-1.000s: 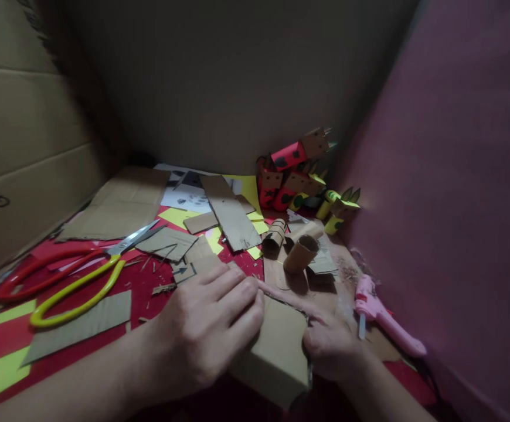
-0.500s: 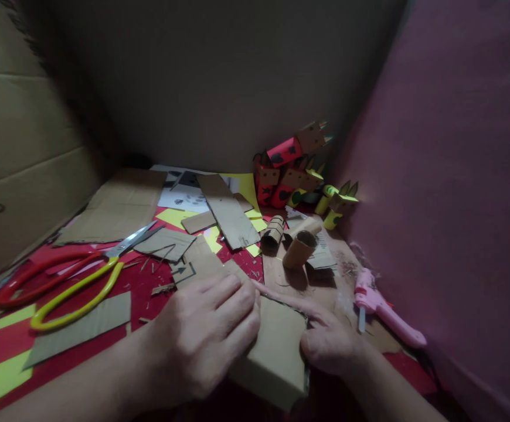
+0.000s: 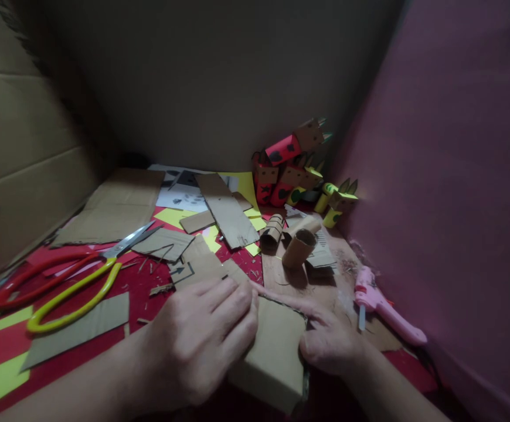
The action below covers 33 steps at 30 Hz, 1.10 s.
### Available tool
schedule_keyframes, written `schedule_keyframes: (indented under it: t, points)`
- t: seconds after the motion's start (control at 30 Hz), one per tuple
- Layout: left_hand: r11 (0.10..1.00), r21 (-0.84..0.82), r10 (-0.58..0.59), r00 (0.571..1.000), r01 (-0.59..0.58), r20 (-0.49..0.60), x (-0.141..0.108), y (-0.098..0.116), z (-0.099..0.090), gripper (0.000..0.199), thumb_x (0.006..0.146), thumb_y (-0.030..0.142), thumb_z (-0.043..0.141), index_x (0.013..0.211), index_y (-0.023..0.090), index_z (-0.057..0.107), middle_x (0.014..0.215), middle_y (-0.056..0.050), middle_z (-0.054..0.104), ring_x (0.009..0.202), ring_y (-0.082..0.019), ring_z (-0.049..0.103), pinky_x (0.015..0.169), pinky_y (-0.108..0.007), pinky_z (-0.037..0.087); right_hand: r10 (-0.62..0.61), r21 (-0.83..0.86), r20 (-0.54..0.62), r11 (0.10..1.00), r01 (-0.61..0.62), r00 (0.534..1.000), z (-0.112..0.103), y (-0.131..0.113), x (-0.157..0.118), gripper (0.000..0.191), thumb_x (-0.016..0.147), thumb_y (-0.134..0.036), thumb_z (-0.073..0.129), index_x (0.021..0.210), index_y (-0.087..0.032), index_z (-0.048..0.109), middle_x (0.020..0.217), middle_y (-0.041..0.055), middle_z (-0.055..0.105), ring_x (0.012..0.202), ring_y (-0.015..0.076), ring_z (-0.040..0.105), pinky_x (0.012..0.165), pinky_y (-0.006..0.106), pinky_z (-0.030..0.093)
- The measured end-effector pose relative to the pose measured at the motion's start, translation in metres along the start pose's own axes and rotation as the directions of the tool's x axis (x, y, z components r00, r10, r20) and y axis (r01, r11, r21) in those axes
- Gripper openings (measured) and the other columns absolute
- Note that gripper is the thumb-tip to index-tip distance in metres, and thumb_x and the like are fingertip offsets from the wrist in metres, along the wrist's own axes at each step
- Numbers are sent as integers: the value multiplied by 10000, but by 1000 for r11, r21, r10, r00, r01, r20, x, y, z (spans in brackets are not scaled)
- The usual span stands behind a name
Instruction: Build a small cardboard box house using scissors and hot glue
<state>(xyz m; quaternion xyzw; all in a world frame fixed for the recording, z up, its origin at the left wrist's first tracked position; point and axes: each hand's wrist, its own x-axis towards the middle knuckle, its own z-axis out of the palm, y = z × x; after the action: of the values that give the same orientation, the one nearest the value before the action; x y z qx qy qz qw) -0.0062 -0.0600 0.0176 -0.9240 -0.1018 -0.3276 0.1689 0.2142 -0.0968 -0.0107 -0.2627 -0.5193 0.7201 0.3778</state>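
Observation:
A folded piece of brown cardboard point(image 3: 278, 346), box-like with a creased front edge, lies between my hands near the bottom middle. My left hand point(image 3: 213, 337) is closed over its left side, fingers curled and pressed together; the fingertips are hidden. My right hand point(image 3: 329, 337) grips the far right corner, thumb on the top face and index finger stretched along the far edge towards my left fingers. Just beyond the left knuckles is a flat cardboard piece point(image 3: 200, 264) printed with an arrow.
Red-and-yellow-handled scissors point(image 3: 112, 258) lie at left. A pink hot glue gun point(image 3: 380, 305) rests at right. Beyond my hands are an upright cardboard tube point(image 3: 299, 249), a tube lying down point(image 3: 272, 233) and a cardboard strip point(image 3: 227, 208). Decorated tube figures point(image 3: 281, 181) are grouped at the back.
The whole view has shifted very slightly. Both hands keep the same hold on the folded cardboard piece.

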Motion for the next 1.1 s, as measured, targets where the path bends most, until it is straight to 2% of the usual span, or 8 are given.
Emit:
schedule_keyframes:
  t: [0.2, 0.3, 0.43, 0.53, 0.63, 0.8, 0.93, 1.1]
  points:
    - [1000, -11, 7, 999, -7, -43, 0, -1, 6, 299, 952, 90, 327, 998, 56, 620, 909, -159, 689, 800, -246, 623, 694, -368, 508, -22, 53, 12, 998, 21, 1000, -1, 3, 1, 676, 734, -362, 784, 1360, -290, 539, 1372, 84, 586, 1224, 262, 568, 1089, 430, 375]
    - [1000, -16, 10, 998, -11, -65, 1, -3, 8, 293, 951, 79, 333, 994, 40, 620, 864, -155, 680, 782, -244, 627, 699, -366, 512, -5, 81, -35, 997, 8, 999, -2, 8, 1, 651, 726, -319, 783, 1340, -275, 569, 1337, 88, 612, 1238, 258, 559, 1105, 434, 356]
    - [989, -137, -66, 996, 57, -63, 1, -6, 10, 268, 939, 102, 428, 1141, 33, 590, 924, -150, 682, 754, -207, 624, 638, -312, 497, 12, 153, -111, 988, 5, 994, -1, 11, 1, 625, 668, -320, 815, 1259, -208, 647, 1246, 128, 661, 1206, 284, 584, 1052, 427, 416]
    - [977, -181, -127, 988, 108, -92, 0, -6, 10, 314, 891, 76, 489, 1195, 59, 566, 1013, -160, 680, 823, -214, 637, 656, -302, 506, 46, 253, -136, 968, -10, 990, 1, 7, 3, 613, 647, -361, 815, 1212, -173, 670, 1153, 146, 701, 1122, 300, 639, 997, 436, 456]
    - [977, -177, -138, 985, 118, -106, 1, -6, 8, 312, 865, 59, 504, 1172, 65, 559, 1027, -154, 678, 854, -213, 639, 691, -303, 515, 34, 287, -122, 958, 2, 992, 5, 1, 5, 655, 630, -438, 800, 1200, -142, 667, 1131, 164, 704, 1131, 316, 631, 987, 435, 459]
    - [941, -261, -243, 967, 217, -72, 6, -6, 5, 202, 900, 104, 481, 1075, 101, 581, 929, -105, 660, 781, -184, 627, 595, -266, 474, 49, 237, -102, 971, -24, 994, 7, -2, 6, 657, 620, -482, 771, 1174, -139, 684, 1083, 172, 715, 1136, 335, 617, 938, 442, 488]
    - [946, -276, -191, 980, 170, -51, 5, -7, 4, 158, 893, 74, 490, 986, 109, 613, 832, -74, 615, 664, -155, 542, 532, -261, 400, 47, 243, -110, 970, -19, 993, 4, 0, 4, 619, 628, -440, 767, 1167, -144, 692, 1066, 160, 722, 1092, 328, 640, 956, 443, 471]
    - [982, -181, -61, 996, 47, -72, 4, -5, 2, 228, 931, 81, 391, 902, 118, 614, 842, -108, 633, 701, -196, 544, 588, -318, 423, 75, 262, -73, 964, -54, 995, 1, 0, 3, 630, 634, -429, 785, 1191, -150, 690, 1093, 150, 716, 1067, 313, 653, 1004, 438, 430]
